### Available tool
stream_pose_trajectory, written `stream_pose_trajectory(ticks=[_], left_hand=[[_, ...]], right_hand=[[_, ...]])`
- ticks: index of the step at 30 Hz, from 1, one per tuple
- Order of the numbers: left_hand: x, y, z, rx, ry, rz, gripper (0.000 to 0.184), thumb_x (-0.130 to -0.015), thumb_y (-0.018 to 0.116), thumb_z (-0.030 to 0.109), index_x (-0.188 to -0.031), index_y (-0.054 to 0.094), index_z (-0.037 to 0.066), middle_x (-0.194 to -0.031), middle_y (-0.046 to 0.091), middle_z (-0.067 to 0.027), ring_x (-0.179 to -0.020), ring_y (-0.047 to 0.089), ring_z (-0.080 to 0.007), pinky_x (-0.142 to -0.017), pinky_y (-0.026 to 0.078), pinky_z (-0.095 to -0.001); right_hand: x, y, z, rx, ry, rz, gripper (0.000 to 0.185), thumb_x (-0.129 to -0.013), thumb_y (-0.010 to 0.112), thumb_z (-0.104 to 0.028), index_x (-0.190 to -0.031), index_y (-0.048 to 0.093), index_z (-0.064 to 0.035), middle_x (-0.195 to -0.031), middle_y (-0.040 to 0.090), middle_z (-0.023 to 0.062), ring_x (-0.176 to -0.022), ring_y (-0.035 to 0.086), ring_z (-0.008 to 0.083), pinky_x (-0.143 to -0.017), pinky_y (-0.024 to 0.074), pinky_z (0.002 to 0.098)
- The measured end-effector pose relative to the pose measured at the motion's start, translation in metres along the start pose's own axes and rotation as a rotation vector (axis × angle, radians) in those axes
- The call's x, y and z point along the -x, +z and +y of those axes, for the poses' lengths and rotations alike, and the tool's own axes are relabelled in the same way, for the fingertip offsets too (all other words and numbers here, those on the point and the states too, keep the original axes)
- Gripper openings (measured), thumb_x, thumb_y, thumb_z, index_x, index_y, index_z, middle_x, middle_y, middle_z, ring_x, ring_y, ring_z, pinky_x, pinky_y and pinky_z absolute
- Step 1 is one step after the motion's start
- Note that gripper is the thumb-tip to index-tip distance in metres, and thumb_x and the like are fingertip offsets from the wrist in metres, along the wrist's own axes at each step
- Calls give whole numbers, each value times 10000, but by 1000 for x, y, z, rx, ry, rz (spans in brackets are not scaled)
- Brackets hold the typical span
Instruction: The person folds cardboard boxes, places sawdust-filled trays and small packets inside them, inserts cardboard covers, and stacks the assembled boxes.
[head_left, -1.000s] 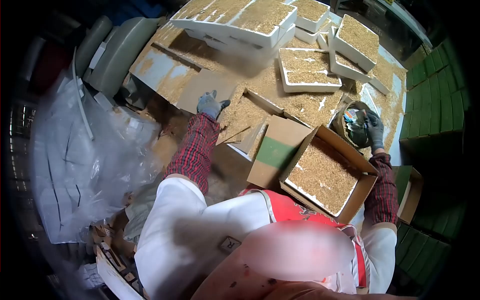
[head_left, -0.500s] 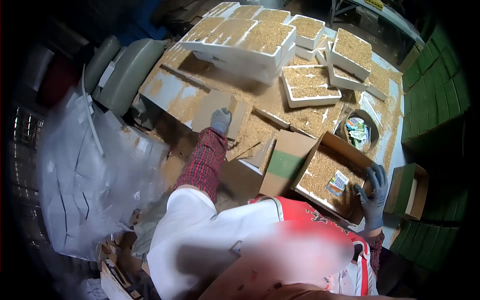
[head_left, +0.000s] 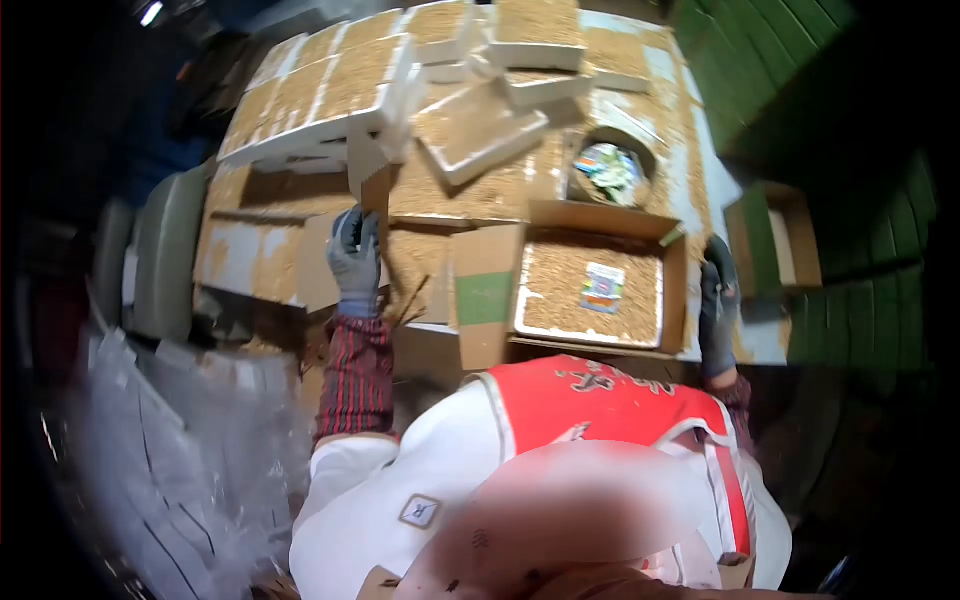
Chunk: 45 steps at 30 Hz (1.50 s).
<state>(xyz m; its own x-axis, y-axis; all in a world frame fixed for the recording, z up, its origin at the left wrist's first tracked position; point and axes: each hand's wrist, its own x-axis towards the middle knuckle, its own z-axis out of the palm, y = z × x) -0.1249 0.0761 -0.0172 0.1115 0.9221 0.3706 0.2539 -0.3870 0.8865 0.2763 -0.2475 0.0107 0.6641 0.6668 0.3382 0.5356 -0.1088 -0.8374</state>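
My left hand (head_left: 354,258), in a grey glove, grips a piece of cardboard (head_left: 373,185) that stands on edge above the table. Below and left of it lies a flat cardboard sheet (head_left: 313,262). My right hand (head_left: 718,285), also gloved, is just off the right side of an open cardboard box (head_left: 600,222); its fingers look loosely extended and hold nothing visible. Inside the box sits a white foam tray (head_left: 545,280) filled with brown grainy material. A printed packet (head_left: 603,288) rests on that filling. The box's left flap (head_left: 484,300), with a green band, is folded outward.
Several filled white foam trays (head_left: 345,80) stand stacked at the back left. A tilted tray (head_left: 475,135) lies mid-table. A round container (head_left: 645,150) holds printed packets (head_left: 610,172). Green boxes (head_left: 770,80) line the right side. Clear plastic wrap (head_left: 210,440) covers items at lower left.
My left hand has raised the cardboard piece from the sheet to an upright position. My right hand has moved from the box's edge to just outside it. The view has turned right.
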Motion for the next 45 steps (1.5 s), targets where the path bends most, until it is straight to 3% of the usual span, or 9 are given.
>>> stream_pose_trajectory(ticks=[6, 11, 17, 23, 25, 28, 31, 39, 45], left_hand=[[76, 129, 145, -551, 1121, -1007, 130, -728, 655, 168, -856, 676, 175, -932, 601, -5, -983, 580, -201, -859, 482, -349], [92, 141, 117, -1010, 1023, -1437, 204, -729, 642, 139, -929, 655, 177, -981, 578, -30, -980, 527, -236, -848, 436, -350], [116, 163, 121, -948, 816, -1363, 458, -710, 681, 145, -1150, 557, 113, -1093, 542, -88, -1024, 523, -302, -857, 458, -403], [82, 141, 155, -436, 814, -701, 320, -823, 653, 113, -1135, 616, 52, -1135, 612, -119, -1037, 577, -249, -898, 480, -392], [83, 117, 107, 27, 166, -426, 311, -937, 607, 192, -1209, 599, 42, -1137, 640, -102, -1056, 585, -208, -911, 475, -343], [105, 124, 22, 483, -509, -676, 456, -1021, 478, 348, -1306, 496, -7, -1135, 630, -69, -1070, 570, -194, -918, 467, -310], [134, 139, -14, -116, -280, -727, 593, -984, 523, 442, -1313, 453, -45, -1130, 630, -114, -1060, 595, -221, -866, 498, -306], [119, 238, 90, 365, -255, -1028, 596, -1026, 403, 462, -1356, 450, -32, -1245, 572, -115, -1161, 521, -191, -1014, 414, -319], [108, 487, 189, 848, -485, -1200, 738, -963, 438, 603, -1433, 405, 35, -1357, 501, -86, -1213, 491, -200, -1043, 374, -362]], right_hand=[[-23, -33, -99, 188, -506, -8, 508, -957, 540, -361, -1357, 509, -48, -1336, 529, 172, -1269, 476, 306, -1061, 370, 408], [16, 29, -34, 739, -153, -1101, 406, -851, 606, -421, -1095, 657, -100, -1162, 552, 203, -1125, 518, 386, -971, 420, 490], [7, 38, -39, 708, -109, -1148, 390, -838, 627, -419, -989, 668, -61, -998, 586, 182, -990, 577, 350, -873, 486, 436], [-8, -21, -15, 27, -156, 40, 262, -922, 634, -123, -1155, 636, -3, -1085, 678, 101, -996, 639, 194, -862, 505, 315], [-9, -21, 36, -490, 366, -3, 225, -921, 598, -117, -1120, 656, -32, -1101, 671, 117, -994, 650, 209, -874, 512, 303], [42, 45, 128, -32, 350, -382, 620, -935, 586, -409, -1365, 447, 16, -1332, 518, 229, -1234, 508, 305, -1033, 398, 358], [39, 58, 68, 54, 487, -431, 996, -884, 548, -627, -1492, 185, 72, -1512, 269, 306, -1434, 239, 376, -1156, 218, 383], [47, -64, 36, -866, 520, 123, 778, -858, 711, -242, -1482, 315, 1, -1426, 447, 95, -1242, 459, 194, -1066, 352, 317], [81, -222, 110, -465, 265, 932, 548, -913, 619, -110, -1416, 420, -22, -1233, 574, 65, -1080, 555, 171, -938, 465, 314]])
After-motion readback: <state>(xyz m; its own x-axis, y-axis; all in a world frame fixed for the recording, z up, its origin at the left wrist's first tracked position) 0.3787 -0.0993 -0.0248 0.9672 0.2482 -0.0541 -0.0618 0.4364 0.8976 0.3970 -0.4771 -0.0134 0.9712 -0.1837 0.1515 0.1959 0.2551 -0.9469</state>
